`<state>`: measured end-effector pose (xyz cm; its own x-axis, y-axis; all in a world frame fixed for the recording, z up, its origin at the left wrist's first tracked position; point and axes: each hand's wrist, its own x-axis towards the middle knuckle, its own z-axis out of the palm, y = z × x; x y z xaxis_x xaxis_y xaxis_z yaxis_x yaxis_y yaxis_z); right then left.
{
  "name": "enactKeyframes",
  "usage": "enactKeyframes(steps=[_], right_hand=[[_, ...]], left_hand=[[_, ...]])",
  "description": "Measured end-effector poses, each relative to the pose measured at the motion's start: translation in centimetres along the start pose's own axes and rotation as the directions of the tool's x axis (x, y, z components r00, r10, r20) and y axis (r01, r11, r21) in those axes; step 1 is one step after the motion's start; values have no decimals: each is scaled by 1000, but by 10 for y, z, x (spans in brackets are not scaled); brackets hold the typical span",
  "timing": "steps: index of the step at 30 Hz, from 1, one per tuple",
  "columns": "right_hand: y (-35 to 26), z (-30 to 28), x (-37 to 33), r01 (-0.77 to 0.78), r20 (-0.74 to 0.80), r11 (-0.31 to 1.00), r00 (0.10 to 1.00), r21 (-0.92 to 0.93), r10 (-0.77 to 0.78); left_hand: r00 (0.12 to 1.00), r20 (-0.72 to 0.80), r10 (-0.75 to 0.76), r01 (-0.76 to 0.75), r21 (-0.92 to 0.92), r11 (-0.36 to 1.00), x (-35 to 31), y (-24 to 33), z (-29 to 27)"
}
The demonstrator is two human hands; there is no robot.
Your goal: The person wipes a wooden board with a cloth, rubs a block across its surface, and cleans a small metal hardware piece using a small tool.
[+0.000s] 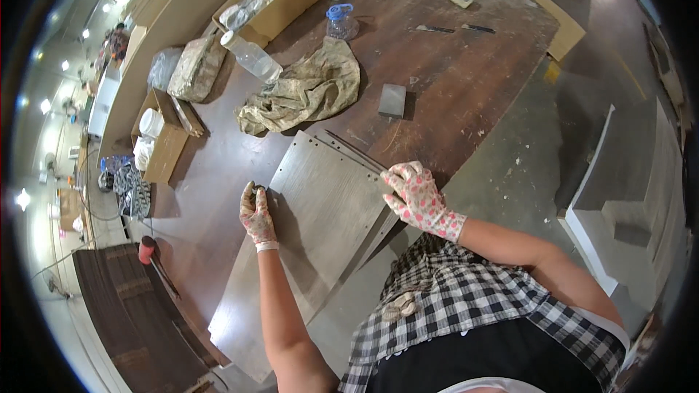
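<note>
Across the near edge of a brown bench (491, 62), we find a grey wood-grain board (320, 207) lying flat, small holes dotting its far end. At its far right corner sits the right grip (422, 200), a pink-spotted gloved hand with bent fingers; beside its left edge is the gloved left grip (258, 220), fingers partly curled, and we cannot tell whether either is closed on the board. Beyond lie a crumpled cloth (320, 87) and a grey block (392, 100).

The brown table (473, 87) (scuffed) bears panels (331, 200), cloth (320, 87), 1 grey block (392, 100).
</note>
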<state>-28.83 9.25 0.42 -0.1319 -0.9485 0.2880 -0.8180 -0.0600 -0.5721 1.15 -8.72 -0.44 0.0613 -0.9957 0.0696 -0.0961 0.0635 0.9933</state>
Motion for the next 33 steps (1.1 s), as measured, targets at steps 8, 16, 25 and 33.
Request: enactKeyframes(steps=[8, 16, 25, 33], right_hand=[[30, -9, 2, 169, 111, 930, 970, 327, -216], [64, -37, 11, -319, 343, 866, 920, 384, 187], [37, -35, 27, -841, 711, 504, 476, 197, 517], [26, -41, 39, -848, 733, 506, 442, 155, 517]], left_hand=[[991, -129, -37, 59, 169, 984, -15, 4, -6], [991, -127, -31, 63, 258, 964, -15, 5, -4], [994, -106, -16, 32, 157, 987, -15, 1, -4], [992, -122, -17, 30, 102, 994, -15, 3, -1]])
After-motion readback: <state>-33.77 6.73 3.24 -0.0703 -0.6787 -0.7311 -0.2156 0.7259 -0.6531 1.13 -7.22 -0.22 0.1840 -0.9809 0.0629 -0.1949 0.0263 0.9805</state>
